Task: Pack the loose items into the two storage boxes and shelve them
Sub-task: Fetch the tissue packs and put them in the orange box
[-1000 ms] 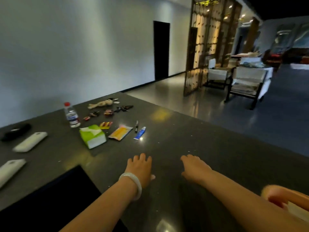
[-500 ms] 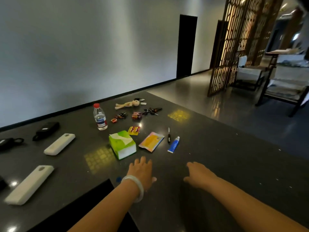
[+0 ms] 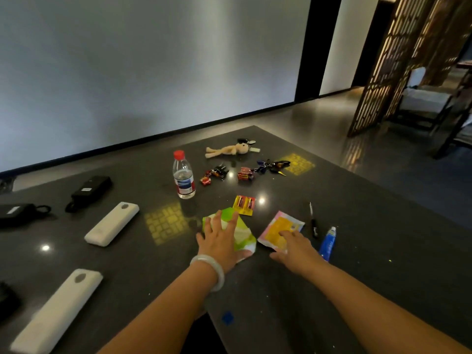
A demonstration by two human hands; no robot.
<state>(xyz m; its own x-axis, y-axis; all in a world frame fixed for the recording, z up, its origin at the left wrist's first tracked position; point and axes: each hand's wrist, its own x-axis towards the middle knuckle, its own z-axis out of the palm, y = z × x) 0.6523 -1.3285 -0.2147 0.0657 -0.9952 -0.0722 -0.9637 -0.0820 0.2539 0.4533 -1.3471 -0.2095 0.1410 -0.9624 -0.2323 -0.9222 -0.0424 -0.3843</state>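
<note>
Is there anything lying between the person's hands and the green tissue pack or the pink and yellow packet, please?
Nothing visible does. The left hand already rests on the green tissue pack, and the right hand touches the pink and yellow packet.

Green-white tissue pack (image 3: 242, 233), red-capped bottle (image 3: 183, 175)
</note>
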